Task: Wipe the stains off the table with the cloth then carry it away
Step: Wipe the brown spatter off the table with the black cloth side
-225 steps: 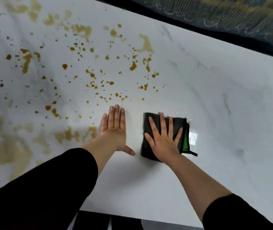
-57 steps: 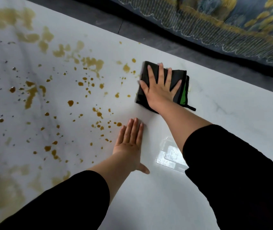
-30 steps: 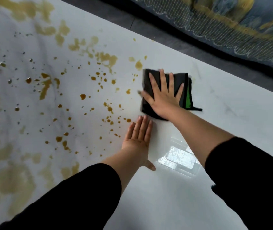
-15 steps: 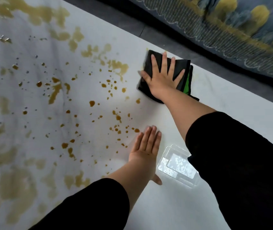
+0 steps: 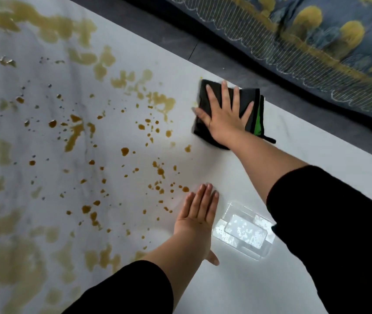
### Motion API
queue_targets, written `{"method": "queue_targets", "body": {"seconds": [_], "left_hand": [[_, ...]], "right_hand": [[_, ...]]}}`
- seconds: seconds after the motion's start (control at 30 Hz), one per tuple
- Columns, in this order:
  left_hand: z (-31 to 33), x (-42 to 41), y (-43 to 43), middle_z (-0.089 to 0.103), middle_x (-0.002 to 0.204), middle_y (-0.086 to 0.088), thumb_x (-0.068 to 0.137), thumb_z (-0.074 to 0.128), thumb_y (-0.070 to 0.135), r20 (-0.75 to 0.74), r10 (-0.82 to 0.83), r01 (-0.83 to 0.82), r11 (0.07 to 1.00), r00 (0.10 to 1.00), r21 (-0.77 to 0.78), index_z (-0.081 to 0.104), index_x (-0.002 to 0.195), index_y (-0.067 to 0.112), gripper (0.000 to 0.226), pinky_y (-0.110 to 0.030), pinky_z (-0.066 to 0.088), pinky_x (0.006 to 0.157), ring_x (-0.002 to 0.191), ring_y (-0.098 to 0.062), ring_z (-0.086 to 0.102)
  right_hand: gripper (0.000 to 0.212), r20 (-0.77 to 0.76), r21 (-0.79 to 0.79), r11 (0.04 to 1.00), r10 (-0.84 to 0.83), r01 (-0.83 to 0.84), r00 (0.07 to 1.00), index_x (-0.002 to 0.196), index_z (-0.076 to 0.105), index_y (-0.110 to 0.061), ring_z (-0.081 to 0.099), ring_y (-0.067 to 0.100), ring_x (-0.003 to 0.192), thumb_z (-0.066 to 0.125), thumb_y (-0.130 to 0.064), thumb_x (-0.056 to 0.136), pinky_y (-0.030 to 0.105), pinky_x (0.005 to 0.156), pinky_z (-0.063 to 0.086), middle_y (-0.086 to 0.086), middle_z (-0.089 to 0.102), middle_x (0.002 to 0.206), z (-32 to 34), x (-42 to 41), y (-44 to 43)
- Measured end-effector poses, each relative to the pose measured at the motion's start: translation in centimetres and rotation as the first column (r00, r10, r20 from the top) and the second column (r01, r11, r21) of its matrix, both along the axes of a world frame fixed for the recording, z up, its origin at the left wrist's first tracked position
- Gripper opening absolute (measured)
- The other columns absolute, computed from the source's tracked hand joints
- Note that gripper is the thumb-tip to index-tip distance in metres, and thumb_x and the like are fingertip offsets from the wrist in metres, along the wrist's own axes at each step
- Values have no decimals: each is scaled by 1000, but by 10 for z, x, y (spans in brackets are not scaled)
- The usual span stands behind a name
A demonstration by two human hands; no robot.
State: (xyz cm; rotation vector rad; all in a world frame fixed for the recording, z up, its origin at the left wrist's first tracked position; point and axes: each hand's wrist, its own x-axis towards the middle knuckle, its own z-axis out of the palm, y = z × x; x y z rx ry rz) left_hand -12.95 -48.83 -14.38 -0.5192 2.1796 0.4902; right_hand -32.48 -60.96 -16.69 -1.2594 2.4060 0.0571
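I see a dark grey floor point(image 5: 180, 41) up ahead of me, and past it a blue cover point(image 5: 330, 55) with yellow blobs and thin white lines along its edge

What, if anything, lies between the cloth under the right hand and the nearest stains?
Nothing visible. The right hand presses the cloth flat on the table; only bare tabletop separates it from the stains. The left hand rests flat nearer the person, outside that path.

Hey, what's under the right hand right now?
A folded dark cloth, green at one edge, lies flat under the right hand. The table surface beneath the cloth is covered and cannot be seen.
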Motion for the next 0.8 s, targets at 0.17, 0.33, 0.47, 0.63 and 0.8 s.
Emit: {"method": "queue_targets", "body": {"seconds": [0.17, 0.33, 0.47, 0.63, 0.8], "left_hand": [[-4, 0, 1, -67, 118, -17, 63, 60, 83, -10, 6, -6, 1000, 1000, -21, -56, 116, 3, 150, -46, -40, 89, 107, -31, -63], [-1, 1, -1, -67, 117, -16, 64, 59, 84, 7, 4, -4, 1000, 1000, -21, -56, 116, 4, 150, -45, -40, 90, 108, -31, -62], [1, 1, -3, -66, 118, -14, 64, 60, 83, 11, 7, -7, 1000, 1000, -11, -54, 118, 5, 149, -43, -39, 91, 110, -29, -60], [3, 2, -3, -66, 116, -13, 63, 58, 84, 17, 1, -1, 999, 1000, -34, -54, 119, 7, 148, -43, -38, 94, 110, -31, -59], [1, 0, 0, -65, 116, -15, 55, 53, 92, 11, 11, -10, 996, 1000, -84, -55, 116, 6, 151, -44, -40, 88, 111, -32, -59]], "right_hand": [[73, 6, 19, 1000, 17, -17, 1000, 148, -8, -45, -23, 23, 144, 10, -78, 85, 65, 108, -14, -8, -21, 159, 0, -26, -46], [73, -10, -8, 997, 79, -79, 997, 149, -7, -45, -25, 21, 144, 9, -78, 85, 63, 109, -15, -9, -22, 158, 2, -23, -28], [73, -15, -37, 993, 111, -112, 994, 149, -3, -46, -24, 18, 144, 9, -78, 85, 60, 110, -16, -11, -22, 158, 1, -19, 17], [73, -21, -53, 994, 93, -94, 995, 148, -4, -48, -22, 17, 144, 8, -79, 84, 59, 111, -15, -13, -19, 158, -2, -10, 88], [71, -48, -57, 996, 63, -66, 997, 147, -6, -49, -21, 16, 144, 10, -78, 85, 60, 111, -13, -14, -20, 158, -6, 11, 170]]}}
